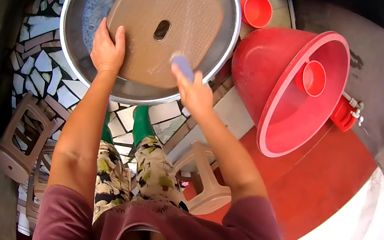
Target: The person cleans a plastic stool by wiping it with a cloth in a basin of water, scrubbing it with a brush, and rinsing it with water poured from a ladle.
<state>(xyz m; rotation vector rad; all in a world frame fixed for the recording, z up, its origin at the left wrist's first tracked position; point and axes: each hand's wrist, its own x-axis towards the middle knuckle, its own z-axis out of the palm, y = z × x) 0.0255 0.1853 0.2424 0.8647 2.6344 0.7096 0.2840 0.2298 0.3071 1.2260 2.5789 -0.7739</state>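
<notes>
A brown plastic stool (142,6) with an oval slot in its seat rests seat-up in a wide metal basin (74,22). My left hand (108,48) grips the stool's left edge, thumb on top and the other fingers along the side. In my right hand (195,95) is a brush with a purple-grey back (183,68), held against the lower right part of the seat. The brush's bristles are mostly hidden or blurred. Bluish, soapy water (101,6) shows in the basin left of the stool. The stool's legs are out of sight beneath the seat.
A large red tub (265,56) lies tipped on its side at the right, a red dipper (314,79) inside. Another red dipper (257,11) stands behind it. Brown stools (14,168) are at lower left, a beige stool (211,200) beside my legs. Stone paving (43,62) surrounds the basin.
</notes>
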